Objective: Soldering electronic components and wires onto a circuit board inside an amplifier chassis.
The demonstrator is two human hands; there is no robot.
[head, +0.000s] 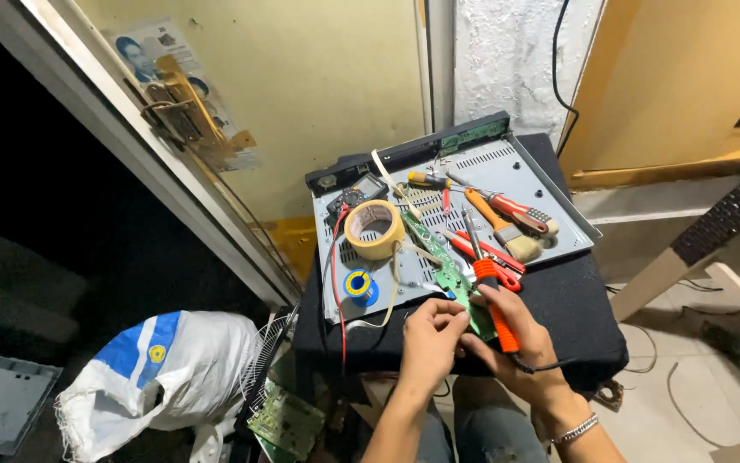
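the right hand (515,339) grips an orange soldering iron (494,296), fingers wrapped round its handle, tip pointing up over the tray. the left hand (428,336) pinches the near end of a long green circuit board (447,273), fingertips closed on its edge. the board lies slanted across the front edge of a grey metal tray (550,184), which sits on a black table (575,309). on the tray: a tape roll (374,229) near its left edge, a solder spool (359,285) at the front left corner, a multimeter (358,195) at the back left, screwdrivers (507,206) and a brush (503,227) towards the right, red pliers (490,254) just beside the iron. a white sack (151,377) lies on the floor left of the table.
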